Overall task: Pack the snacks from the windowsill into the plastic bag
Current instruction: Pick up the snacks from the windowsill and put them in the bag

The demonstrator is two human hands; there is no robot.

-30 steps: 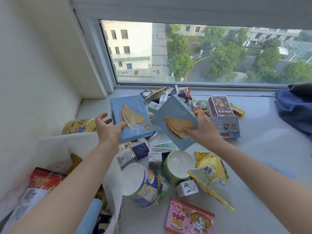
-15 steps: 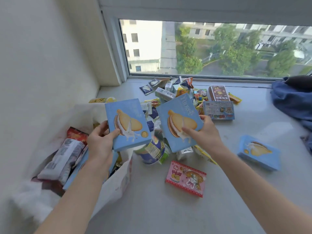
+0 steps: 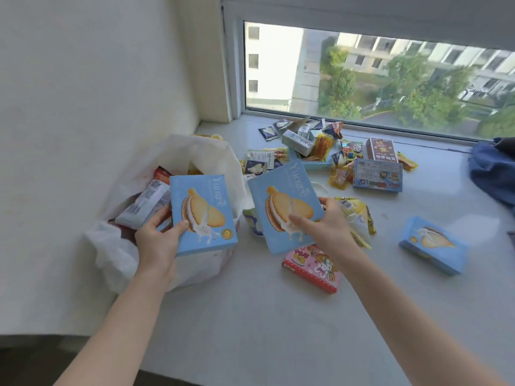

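Nearest, the left hand (image 3: 156, 240) grips one blue biscuit box (image 3: 203, 214) over the plastic bag (image 3: 178, 154), already part filled; the right hand (image 3: 326, 228) grips a second box (image 3: 284, 204). Beyond, many snacks (image 3: 320, 146) remain on the windowsill (image 3: 250, 316).

1. A window (image 3: 376, 76) runs along the back of the ledge, with its white frame (image 3: 235, 71) upright at the left end.
2. Through the glass, a pale building (image 3: 274, 62) with dark square openings shows at left.
3. Green trees (image 3: 426, 98) fill the middle and right of the outdoor view, with further buildings behind them.
4. A blue cloth (image 3: 492, 171) lies bunched at the far right edge.
5. A plain white wall (image 3: 92, 87) stands at left.
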